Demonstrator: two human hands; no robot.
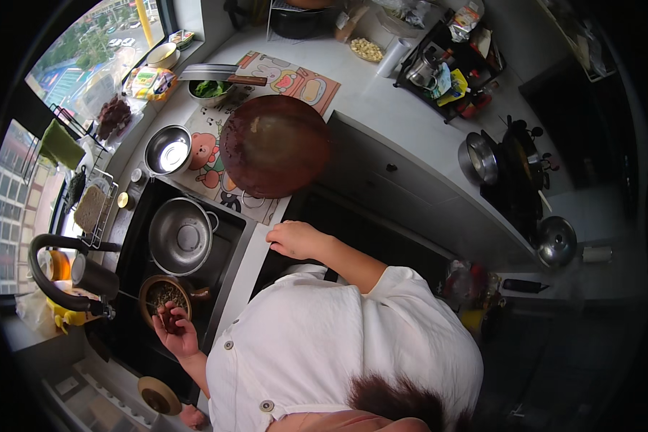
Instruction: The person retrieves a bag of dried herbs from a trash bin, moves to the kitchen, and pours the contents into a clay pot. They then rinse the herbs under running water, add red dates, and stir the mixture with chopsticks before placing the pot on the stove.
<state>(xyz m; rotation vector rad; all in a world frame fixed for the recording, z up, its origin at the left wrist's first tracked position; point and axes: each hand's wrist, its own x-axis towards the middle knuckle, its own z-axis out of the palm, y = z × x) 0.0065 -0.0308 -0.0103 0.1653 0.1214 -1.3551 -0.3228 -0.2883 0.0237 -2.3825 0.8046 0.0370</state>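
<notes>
My left hand (178, 336) is held palm up at the near side of a brown clay pot (188, 318), its fingers curled around small dark reddish-brown pieces (171, 319). Brownish grains or dried bits (164, 294) lie in the pot, which stands in the dark sink (224, 259). Beside it in the sink is a wide metal pan (186, 237) with a ring handle. At the counter's front edge rests my right hand (297, 240), fingers curled in, with nothing visible in it. A round wooden chopping board (275, 146) lies beyond that hand.
A cleaver (216, 73) lies across a bowl of green leaves (209, 92). Another metal bowl (168, 150) sits on the patterned mat (205, 129). The black faucet (54, 291) arches over the sink's left side. A brown lid (159, 395) lies beyond the sink. Dark reddish pieces fill a bag (113, 116) by the window.
</notes>
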